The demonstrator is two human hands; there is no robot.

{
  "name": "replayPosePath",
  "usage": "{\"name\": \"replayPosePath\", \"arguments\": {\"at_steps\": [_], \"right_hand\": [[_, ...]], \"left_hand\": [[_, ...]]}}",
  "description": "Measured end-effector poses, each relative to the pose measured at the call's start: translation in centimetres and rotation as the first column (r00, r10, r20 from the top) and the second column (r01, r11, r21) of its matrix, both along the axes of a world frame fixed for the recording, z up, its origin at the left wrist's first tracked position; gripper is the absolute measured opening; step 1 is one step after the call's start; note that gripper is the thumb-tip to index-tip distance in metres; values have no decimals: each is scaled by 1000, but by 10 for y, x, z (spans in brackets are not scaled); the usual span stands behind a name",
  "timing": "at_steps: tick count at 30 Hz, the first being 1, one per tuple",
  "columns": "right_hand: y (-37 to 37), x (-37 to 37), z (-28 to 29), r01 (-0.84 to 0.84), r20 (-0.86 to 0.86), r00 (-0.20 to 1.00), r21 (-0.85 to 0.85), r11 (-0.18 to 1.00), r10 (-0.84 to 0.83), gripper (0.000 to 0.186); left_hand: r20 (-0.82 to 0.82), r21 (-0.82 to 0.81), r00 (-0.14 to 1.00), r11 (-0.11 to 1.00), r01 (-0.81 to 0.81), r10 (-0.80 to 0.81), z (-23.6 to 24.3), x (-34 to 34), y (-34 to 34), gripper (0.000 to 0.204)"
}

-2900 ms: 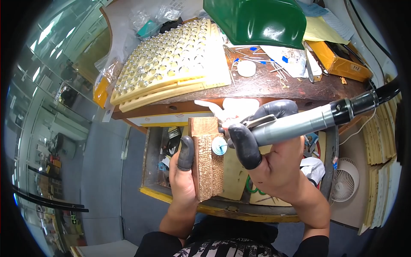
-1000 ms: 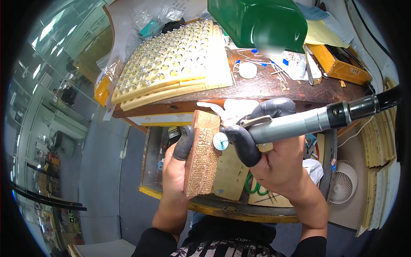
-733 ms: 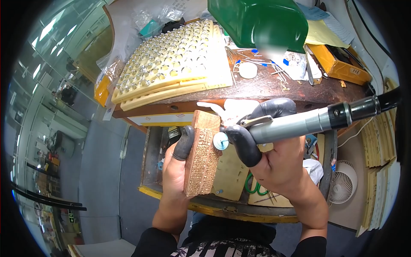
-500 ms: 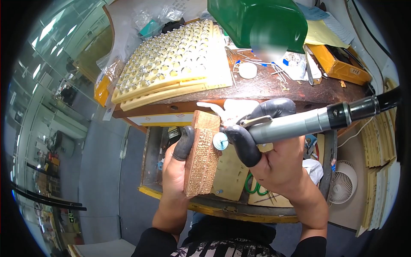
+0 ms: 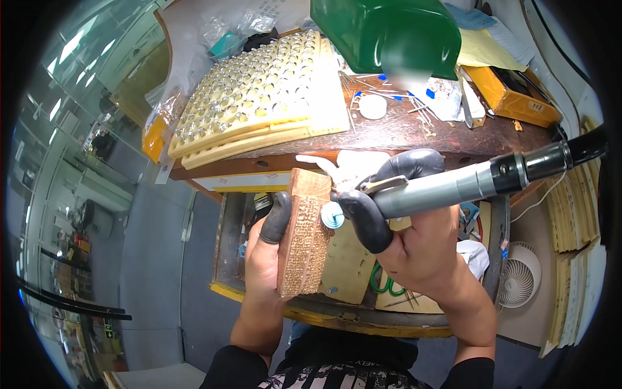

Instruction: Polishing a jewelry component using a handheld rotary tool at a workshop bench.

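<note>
In my left hand (image 5: 264, 259) is an upright wooden block (image 5: 303, 243), its sides covered with small pits; a black finger cot covers the thumb. My right hand (image 5: 424, 249), also in black finger cots, is closed round a grey rotary handpiece (image 5: 447, 189) whose black cable end runs off to the right. At the handpiece's working end sits a small light-blue round disc (image 5: 332, 215), close against the block's right side; whether they touch I cannot tell. A thin metal piece (image 5: 383, 185) lies along the handpiece between my fingers. Whatever my right fingertips pinch behind the block is hidden.
Behind my hands, a workbench (image 5: 414, 139) carries a cream board (image 5: 259, 84) with many rings, loose burs (image 5: 421, 113) and an orange box (image 5: 518, 100). A green lamp shade (image 5: 389, 32) hangs above. Below is an open drawer (image 5: 350, 318) with green-handled scissors (image 5: 382, 282). A fan (image 5: 520, 275) stands right.
The view has shifted very slightly. Both hands keep their hold on the block and the handpiece, with hardly any movement.
</note>
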State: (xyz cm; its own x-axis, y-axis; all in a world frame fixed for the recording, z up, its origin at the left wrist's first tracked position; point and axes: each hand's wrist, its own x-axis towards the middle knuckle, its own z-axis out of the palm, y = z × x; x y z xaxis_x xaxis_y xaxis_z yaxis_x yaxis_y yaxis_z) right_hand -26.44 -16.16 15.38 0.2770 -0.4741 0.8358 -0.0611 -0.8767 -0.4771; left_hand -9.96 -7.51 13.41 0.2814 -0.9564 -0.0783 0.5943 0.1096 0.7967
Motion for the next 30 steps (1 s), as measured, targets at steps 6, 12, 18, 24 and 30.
{"name": "replayPosePath", "arguments": {"at_steps": [6, 12, 18, 24, 30], "right_hand": [[2, 0, 0, -13, 7, 1000, 34, 999, 12, 9], [0, 0, -1, -17, 26, 1000, 12, 1000, 17, 7], [0, 2, -2, -18, 38, 999, 13, 1000, 18, 6], [-1, 1, -2, -18, 22, 1000, 1, 1000, 18, 7], [-1, 1, -2, -19, 17, 1000, 9, 1000, 19, 9]], "left_hand": [[-36, -4, 999, 1000, -11, 11, 3, -3, 1, 52], [-105, -23, 994, 1000, -15, 13, 8, -8, 0, 53], [-78, -19, 996, 999, -32, 30, 5, -5, 0, 53], [-12, -3, 1000, 1000, -6, 6, 4, -2, 1, 54], [-8, 9, 1000, 1000, -11, 11, 5, -3, 2, 54]]}}
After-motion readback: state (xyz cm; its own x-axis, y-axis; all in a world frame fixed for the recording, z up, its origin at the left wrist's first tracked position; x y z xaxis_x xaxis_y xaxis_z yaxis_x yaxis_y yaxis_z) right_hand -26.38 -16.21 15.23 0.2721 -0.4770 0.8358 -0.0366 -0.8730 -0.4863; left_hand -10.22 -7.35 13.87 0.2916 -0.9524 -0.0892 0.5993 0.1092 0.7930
